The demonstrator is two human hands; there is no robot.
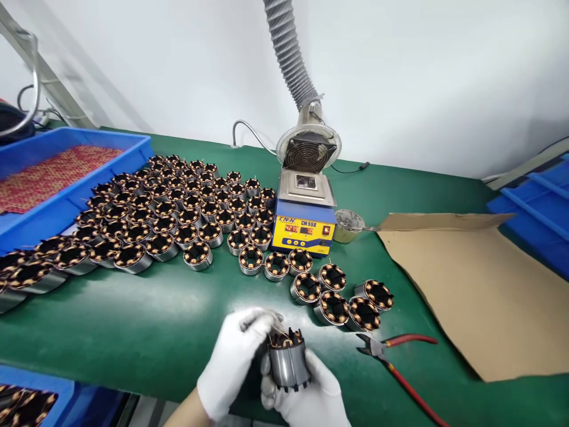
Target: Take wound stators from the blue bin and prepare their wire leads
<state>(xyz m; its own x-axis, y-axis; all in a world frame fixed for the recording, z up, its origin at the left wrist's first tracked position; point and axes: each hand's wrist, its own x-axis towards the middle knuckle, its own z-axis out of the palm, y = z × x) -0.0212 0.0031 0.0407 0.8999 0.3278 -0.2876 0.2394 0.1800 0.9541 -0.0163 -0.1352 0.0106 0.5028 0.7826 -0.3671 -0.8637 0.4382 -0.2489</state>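
A motor stator (288, 366), a grey metal ring with black plastic teeth and copper coils, is tilted in my gloved right hand (317, 394), whose fingers wrap round its lower side. My gloved left hand (237, 350) is closed at the stator's upper left edge, its fingertips pinching a thin copper wire (278, 330) that rises from the coils. Exactly how the fingertips meet the wire is partly hidden. Red-handled cutting pliers (377, 349) lie with jaws apart to the right of my hands. Several finished-looking stators (334, 308) stand just beyond.
Many more stators (162, 246) crowd the green table (133, 320) at left. A yellow-and-blue solder pot (302, 231) stands under an exhaust hose (291, 53), beside a small tub (348, 228). Cardboard (480, 296) lies right; blue bins (89, 193) stand at the sides.
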